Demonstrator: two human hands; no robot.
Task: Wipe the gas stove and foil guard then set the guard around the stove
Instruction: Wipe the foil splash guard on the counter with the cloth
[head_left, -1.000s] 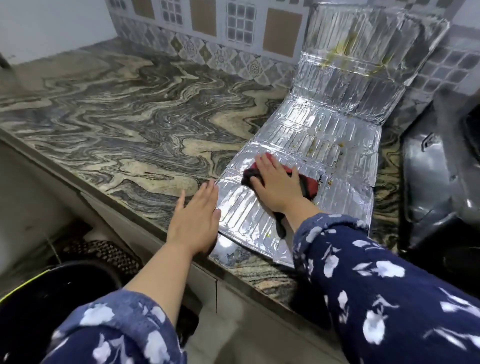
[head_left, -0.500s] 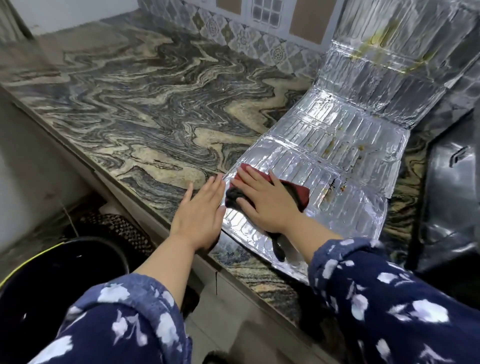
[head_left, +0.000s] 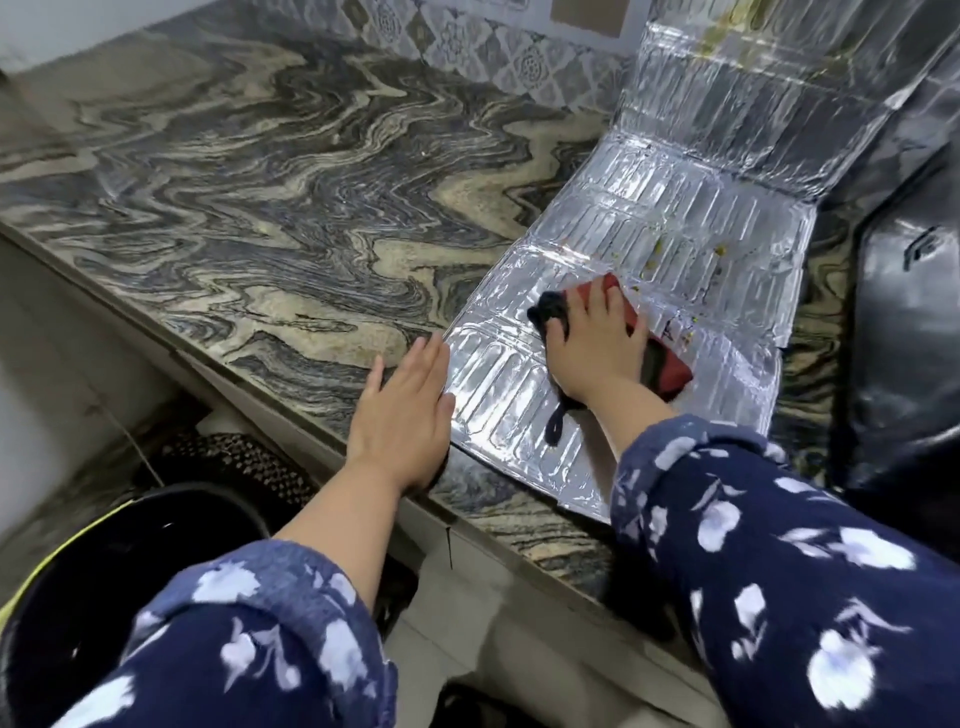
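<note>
The silver foil guard (head_left: 628, 228) lies flat on the marble counter, its far panels bent up against the tiled wall and marked with yellow stains. My right hand (head_left: 597, 348) presses a red and black cloth (head_left: 665, 358) onto the guard's near panel. Flat on the counter at the guard's left edge rests my left hand (head_left: 405, 410), fingers together, holding the foil down. The black gas stove (head_left: 909, 322) sits at the right edge of view, only partly visible.
The marble counter (head_left: 270, 208) stretches to the left and back. Its front edge runs diagonally under my arms. Below it stand a black bucket (head_left: 104, 561) and a woven mat (head_left: 234, 462). A tiled wall (head_left: 467, 36) backs the counter.
My right hand has pushed the cloth farther along the foil, toward the right and away from me. My left hand stays at the guard's left edge.
</note>
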